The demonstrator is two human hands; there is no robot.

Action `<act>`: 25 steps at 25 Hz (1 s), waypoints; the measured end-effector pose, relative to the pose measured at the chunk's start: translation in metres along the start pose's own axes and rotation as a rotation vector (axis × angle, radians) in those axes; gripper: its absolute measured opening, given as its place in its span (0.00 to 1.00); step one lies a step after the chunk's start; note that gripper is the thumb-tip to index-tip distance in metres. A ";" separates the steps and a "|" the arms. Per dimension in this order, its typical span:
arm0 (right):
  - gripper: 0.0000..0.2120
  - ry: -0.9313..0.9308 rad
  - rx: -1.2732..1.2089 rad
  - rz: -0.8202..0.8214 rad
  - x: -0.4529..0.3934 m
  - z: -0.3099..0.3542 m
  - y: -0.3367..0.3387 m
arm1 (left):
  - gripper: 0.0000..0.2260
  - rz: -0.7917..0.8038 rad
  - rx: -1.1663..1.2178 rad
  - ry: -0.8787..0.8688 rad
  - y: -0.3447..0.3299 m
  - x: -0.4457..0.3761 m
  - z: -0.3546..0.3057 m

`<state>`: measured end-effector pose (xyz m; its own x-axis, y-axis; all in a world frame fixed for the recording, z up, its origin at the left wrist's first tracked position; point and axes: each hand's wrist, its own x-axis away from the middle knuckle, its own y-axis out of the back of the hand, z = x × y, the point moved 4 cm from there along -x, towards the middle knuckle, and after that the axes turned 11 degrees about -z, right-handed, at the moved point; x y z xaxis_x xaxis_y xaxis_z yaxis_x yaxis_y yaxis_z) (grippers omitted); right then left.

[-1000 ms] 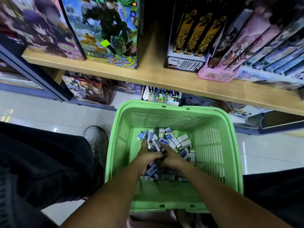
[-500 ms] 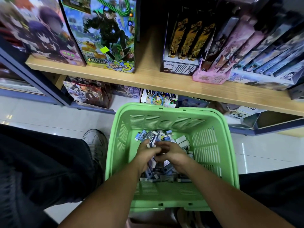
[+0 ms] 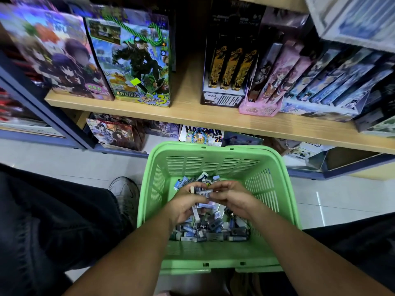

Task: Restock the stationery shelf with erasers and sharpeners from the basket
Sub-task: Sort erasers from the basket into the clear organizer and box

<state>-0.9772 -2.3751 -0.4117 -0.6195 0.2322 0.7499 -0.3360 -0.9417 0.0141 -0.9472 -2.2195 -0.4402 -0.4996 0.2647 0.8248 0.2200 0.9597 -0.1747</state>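
Over the green basket [image 3: 218,259] on the floor between your knees, your hands have come up out of the heap of small packets [image 3: 205,227] they were buried in a moment ago: your left hand [image 3: 186,201] grips a clutch of erasers [image 3: 204,192], a pale end poking above the knuckles, and your right hand [image 3: 233,199] pinches the same bundle from the other side. That suggests a handful is gathered and ready to lift toward the wooden shelf [image 3: 188,112], which has a bare stretch between the boxes. Whether any are sharpeners is too small to tell. Legible print: "Splatoon 3" on the green gift bag [image 3: 132,60]; the packet labels show only a barcode.
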 end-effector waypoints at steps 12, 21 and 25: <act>0.09 -0.146 0.278 -0.027 0.016 -0.008 0.010 | 0.22 -0.051 0.136 -0.005 -0.003 -0.003 -0.002; 0.19 0.008 0.215 0.037 0.002 0.000 -0.003 | 0.28 0.023 -0.031 -0.067 -0.012 -0.004 -0.001; 0.16 0.072 0.255 -0.081 -0.004 0.009 0.009 | 0.17 -0.030 0.039 -0.080 -0.011 -0.002 -0.009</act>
<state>-0.9717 -2.3869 -0.4089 -0.6496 0.3178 0.6907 -0.2028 -0.9480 0.2454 -0.9411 -2.2315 -0.4349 -0.5712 0.2409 0.7847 0.1717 0.9699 -0.1728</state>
